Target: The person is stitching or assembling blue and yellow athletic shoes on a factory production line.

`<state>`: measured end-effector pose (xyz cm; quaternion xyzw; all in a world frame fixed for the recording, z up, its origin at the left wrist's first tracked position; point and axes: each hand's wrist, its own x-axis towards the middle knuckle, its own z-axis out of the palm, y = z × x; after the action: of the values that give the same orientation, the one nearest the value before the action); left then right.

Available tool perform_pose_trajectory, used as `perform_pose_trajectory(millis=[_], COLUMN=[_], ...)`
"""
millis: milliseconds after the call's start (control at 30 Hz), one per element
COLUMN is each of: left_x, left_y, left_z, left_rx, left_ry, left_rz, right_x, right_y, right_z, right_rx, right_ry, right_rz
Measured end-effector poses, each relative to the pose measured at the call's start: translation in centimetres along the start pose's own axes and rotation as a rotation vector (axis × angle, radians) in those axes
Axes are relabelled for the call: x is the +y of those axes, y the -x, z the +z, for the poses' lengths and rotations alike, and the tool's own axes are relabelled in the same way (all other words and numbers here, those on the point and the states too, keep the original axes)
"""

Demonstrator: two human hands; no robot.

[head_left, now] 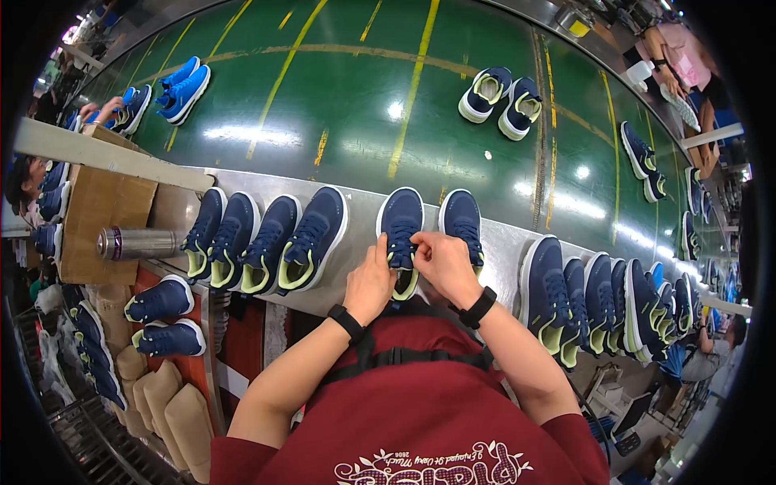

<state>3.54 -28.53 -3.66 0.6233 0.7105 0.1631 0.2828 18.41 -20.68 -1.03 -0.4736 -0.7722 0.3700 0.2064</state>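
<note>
A navy sneaker (402, 208) with a white sole and lime lining stands on the metal ledge in front of me, toe pointing away. My left hand (370, 281) grips its left side by the lacing. On the right, my right hand (446, 263) has its fingertips pinched together at the shoelaces (401, 234); the strand between them is too small to make out clearly. A matching sneaker (461, 214) stands just right of it, partly behind my right hand. Both wrists wear black bands.
Left along the ledge stand several navy sneakers (311, 234) and a metal flask (137, 243). Another row of sneakers (546, 283) is at right. Beyond runs a green conveyor belt (339, 105) carrying navy sneakers (487, 93) and blue sneakers (184, 93). Other people work at both sides.
</note>
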Motion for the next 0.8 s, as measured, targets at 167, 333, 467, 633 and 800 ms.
perform_pose_trajectory(millis=[167,333,467,633,800], left_x=[0.6,0.9,0.6,0.7,0.2], left_y=[-0.4,-0.7,-0.9,-0.6,-0.8], left_z=[-0.1,-0.3,-0.2,0.4,1.1], left_rx=[0.018,0.002,-0.002,-0.015,-0.003], left_ry=[-0.007,-0.083,-0.056,-0.008,0.044], left_rz=[-0.049,-0.051,-0.039,-0.075,-0.040], right_x=[-0.5,-0.5,-0.8,-0.6,0.7], right_y=[0.6,0.7,0.8,2.0,4.4], right_z=[1.0,1.1,0.1,-2.0,-0.3], right_rx=[0.207,0.313,0.198,0.193,0.046], right_ry=[0.265,0.386,0.361,0.339,0.249], right_rz=[-0.210,-0.247,-0.176,-0.187,-0.268])
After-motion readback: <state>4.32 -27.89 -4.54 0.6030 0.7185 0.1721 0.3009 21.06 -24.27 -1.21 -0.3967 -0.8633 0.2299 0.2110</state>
